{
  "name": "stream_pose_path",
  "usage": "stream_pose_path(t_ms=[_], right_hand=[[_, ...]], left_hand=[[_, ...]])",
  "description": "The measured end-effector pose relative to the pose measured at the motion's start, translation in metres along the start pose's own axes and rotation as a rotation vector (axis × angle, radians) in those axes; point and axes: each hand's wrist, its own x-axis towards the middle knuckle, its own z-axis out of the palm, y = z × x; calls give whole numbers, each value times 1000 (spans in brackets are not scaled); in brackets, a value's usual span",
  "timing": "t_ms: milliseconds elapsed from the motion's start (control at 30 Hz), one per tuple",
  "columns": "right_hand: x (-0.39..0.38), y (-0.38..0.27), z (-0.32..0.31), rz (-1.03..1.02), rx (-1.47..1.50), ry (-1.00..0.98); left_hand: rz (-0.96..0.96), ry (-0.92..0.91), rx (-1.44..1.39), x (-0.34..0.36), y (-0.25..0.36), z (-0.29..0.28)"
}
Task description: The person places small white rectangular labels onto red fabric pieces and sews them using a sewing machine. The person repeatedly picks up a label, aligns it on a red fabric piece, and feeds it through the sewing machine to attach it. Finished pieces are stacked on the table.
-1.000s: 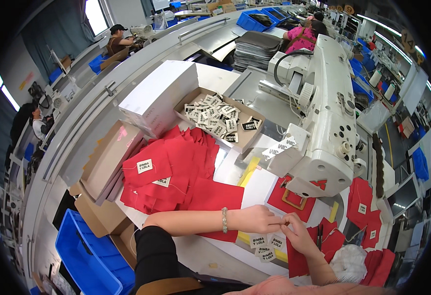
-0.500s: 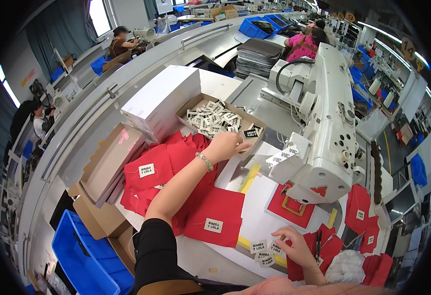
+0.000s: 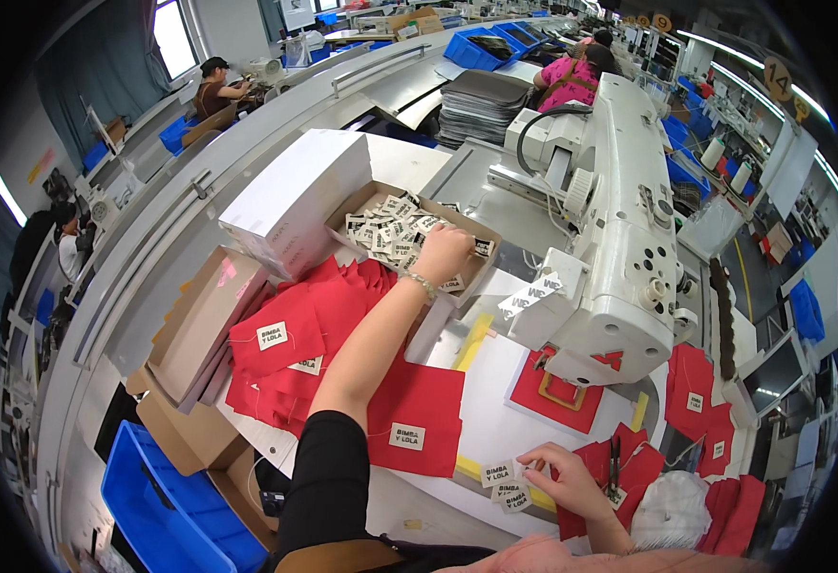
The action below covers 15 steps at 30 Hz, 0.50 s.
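My left hand (image 3: 445, 254) reaches over the near right part of a shallow cardboard box (image 3: 472, 284) heaped with small white labels (image 3: 381, 232) with black print. Its fingers curl down at the labels, and their tips are mostly hidden. My right hand (image 3: 572, 485) rests by the table's near edge, with thumb and fingers drawn together over several loose labels (image 3: 509, 492); I cannot make out what is between them. Between my arms lies a red fabric square (image 3: 428, 401) bearing one label. More red pieces (image 3: 271, 358) are piled left of my left forearm.
A white sewing machine (image 3: 619, 258) stands at right, a red piece (image 3: 572, 406) with a yellow frame beneath its head. Dark-handled snips (image 3: 615, 463) lie on red fabric beside a white wad (image 3: 672, 511). A white carton (image 3: 295, 196) and blue bin (image 3: 166, 497) are at left. Co-workers sit farther off.
My left hand has moved farther away, from the box's near edge in over the labels. My right hand stays by the loose labels, its fingers drawn closer together. The view has shifted slightly.
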Motion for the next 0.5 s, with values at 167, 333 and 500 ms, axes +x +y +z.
stream_pose_path(t_ms=[167,333,500], right_hand=[[-8,12,-8,28,45,72],[8,10,1,-79,137,183],[33,21,13,-9,413,144]], left_hand=[[-174,-444,-894,-25,43,-88],[-54,-960,-1265,-77,101,-109],[-38,-921,-1351,-99,160,-87]])
